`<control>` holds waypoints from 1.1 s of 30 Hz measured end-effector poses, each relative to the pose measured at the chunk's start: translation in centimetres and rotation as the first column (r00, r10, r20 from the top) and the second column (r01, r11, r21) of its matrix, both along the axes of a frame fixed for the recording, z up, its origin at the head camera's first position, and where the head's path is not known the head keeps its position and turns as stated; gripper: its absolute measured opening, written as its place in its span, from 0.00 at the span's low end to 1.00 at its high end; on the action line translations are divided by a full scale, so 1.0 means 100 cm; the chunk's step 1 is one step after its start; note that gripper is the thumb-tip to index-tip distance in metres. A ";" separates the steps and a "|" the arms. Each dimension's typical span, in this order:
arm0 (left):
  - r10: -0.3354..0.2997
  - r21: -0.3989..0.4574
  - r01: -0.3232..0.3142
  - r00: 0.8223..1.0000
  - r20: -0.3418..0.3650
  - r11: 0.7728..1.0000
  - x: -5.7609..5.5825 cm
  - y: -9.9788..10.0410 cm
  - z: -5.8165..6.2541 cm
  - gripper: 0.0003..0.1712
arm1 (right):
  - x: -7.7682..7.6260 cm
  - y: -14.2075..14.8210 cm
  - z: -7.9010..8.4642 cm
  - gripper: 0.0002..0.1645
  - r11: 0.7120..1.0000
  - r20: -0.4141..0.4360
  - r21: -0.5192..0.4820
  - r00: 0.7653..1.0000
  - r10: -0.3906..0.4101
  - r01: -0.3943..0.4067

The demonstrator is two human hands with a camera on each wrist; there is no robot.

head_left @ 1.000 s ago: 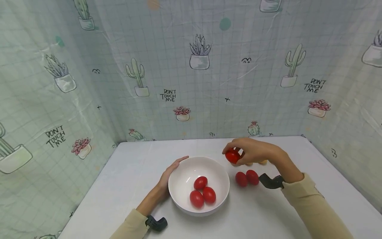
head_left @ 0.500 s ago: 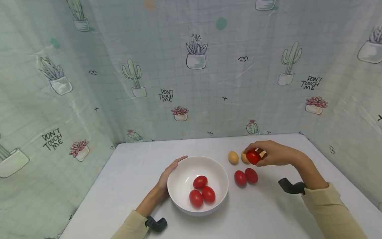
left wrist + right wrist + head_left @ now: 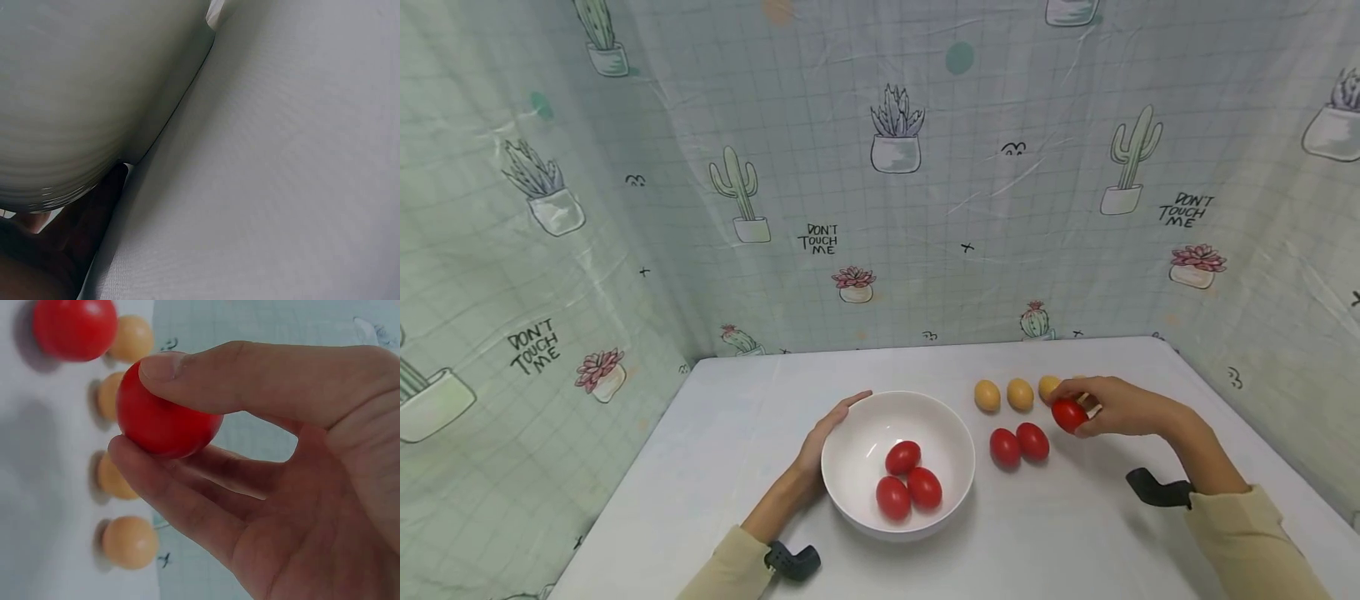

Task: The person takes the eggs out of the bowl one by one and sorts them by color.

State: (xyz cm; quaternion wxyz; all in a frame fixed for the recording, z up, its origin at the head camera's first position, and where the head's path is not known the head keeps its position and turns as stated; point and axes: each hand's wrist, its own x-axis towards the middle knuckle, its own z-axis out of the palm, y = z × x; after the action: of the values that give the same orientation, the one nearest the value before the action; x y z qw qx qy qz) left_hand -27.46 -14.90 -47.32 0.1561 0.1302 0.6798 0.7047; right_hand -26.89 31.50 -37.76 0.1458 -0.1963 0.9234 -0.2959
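The right hand (image 3: 1120, 404) is pinching a glossy, deep-red egg-shaped thing (image 3: 1068, 416) between thumb and fingertips, thumb on the near side. So that's where it is, held low by the white tabletop (image 3: 1052, 525), though I can't tell whether it's actually touching down. It looks smooth, evenly coloured and a bit shiny; no clue on the material. Left of that hand there are two matching red eggs (image 3: 1004, 448) side by side, and just past its fingers runs a row of mustard-yellow egg-shaped things (image 3: 1020, 394), four of them in the right wrist view. The left hand (image 3: 827, 437) isn't clenched: it's lying along the outside of a round, shiny white bowl (image 3: 943, 442), index finger pretty straight by the rim, and three red eggs in the bowl (image 3: 892, 498) huddle to the right of that hand. Each wrist has a black curved gadget (image 3: 1153, 490) and a beige sleeve (image 3: 1255, 533). The tabletop under both hands is plain with a faint texture up close, and beyond them hangs a pale green gridded curtain (image 3: 940, 275), kinda wrinkly, printed with potted cacti, pink succulents and "DON'T TOUCH ME" lettering.
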 end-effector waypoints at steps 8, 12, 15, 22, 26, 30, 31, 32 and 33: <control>-0.002 0.002 0.002 1.000 -0.004 1.000 0.000 0.000 -0.001 0.30 | -0.001 0.008 -0.018 0.36 0.998 0.028 0.033 0.998 -0.053 0.052; -0.002 -0.001 0.002 1.000 -0.001 1.000 0.001 0.000 0.000 0.30 | -0.002 0.010 -0.025 0.37 0.996 0.034 0.048 0.997 -0.070 0.069; 0.000 -0.005 0.000 1.000 0.000 1.000 0.001 0.000 0.000 0.30 | -0.003 0.011 -0.029 0.36 0.997 0.040 0.044 0.997 -0.068 0.066; -0.010 0.021 0.010 1.000 0.004 1.000 0.001 0.000 0.001 0.30 | -0.006 0.013 -0.035 0.36 0.996 0.056 0.046 0.996 -0.075 0.072; -0.016 0.018 0.016 1.000 0.000 1.000 0.000 0.000 0.001 0.31 | -0.008 0.013 -0.036 0.35 0.995 0.059 0.066 0.995 -0.081 0.077; -0.020 0.009 0.020 1.000 -0.006 1.000 0.001 0.001 0.001 0.31 | -0.008 0.012 -0.036 0.36 0.993 0.080 0.078 0.992 -0.094 0.088; -0.021 0.006 0.022 1.000 -0.014 1.000 0.000 0.000 0.001 0.32 | -0.008 0.012 -0.035 0.36 0.993 0.087 0.077 0.991 -0.098 0.092; -0.019 0.006 0.019 1.000 -0.014 1.000 0.000 0.000 0.001 0.32 | -0.008 0.011 -0.035 0.37 0.993 0.094 0.076 0.990 -0.102 0.095; -0.016 0.006 0.016 1.000 -0.015 1.000 0.000 0.000 0.001 0.32 | -0.008 0.011 -0.035 0.37 0.992 0.101 0.075 0.989 -0.106 0.098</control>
State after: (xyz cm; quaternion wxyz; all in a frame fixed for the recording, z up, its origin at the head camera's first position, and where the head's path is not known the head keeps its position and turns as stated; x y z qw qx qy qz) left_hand -27.44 -14.91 -47.24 0.1562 0.1416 0.6778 0.7044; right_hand -27.67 32.57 -41.21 0.1855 -0.1278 0.9331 -0.2802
